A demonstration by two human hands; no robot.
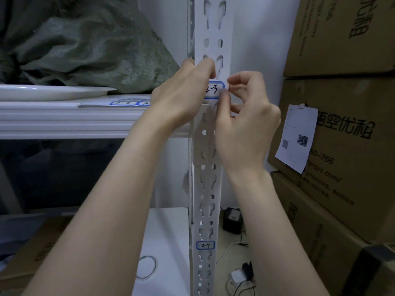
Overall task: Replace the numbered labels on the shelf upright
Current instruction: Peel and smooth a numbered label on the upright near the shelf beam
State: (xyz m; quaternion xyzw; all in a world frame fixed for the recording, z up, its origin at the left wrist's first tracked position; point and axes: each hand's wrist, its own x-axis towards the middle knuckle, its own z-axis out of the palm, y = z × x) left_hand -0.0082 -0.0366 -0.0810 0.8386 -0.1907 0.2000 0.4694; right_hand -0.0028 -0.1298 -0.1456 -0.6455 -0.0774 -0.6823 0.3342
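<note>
A white slotted shelf upright (pixel 207 189) runs top to bottom through the middle. A blue-bordered label reading 2-3 (pixel 214 89) sits on it at shelf height. My left hand (pixel 183 92) covers the label's left side, fingers curled over its top edge. My right hand (pixel 245 116) pinches at the label's lower right corner with thumb and forefinger. Lower on the upright is a second label reading 2-4 (pixel 205 245). A sheet with more blue-bordered labels (pixel 128 102) lies on the shelf to the left.
A green woven sack (pixel 85 45) and a white plate (pixel 53 91) rest on the white shelf (pixel 64 120). Stacked cardboard boxes (pixel 342 124) stand close on the right. Below are a tape roll (pixel 147 267), a black adapter (pixel 233 220) and cables.
</note>
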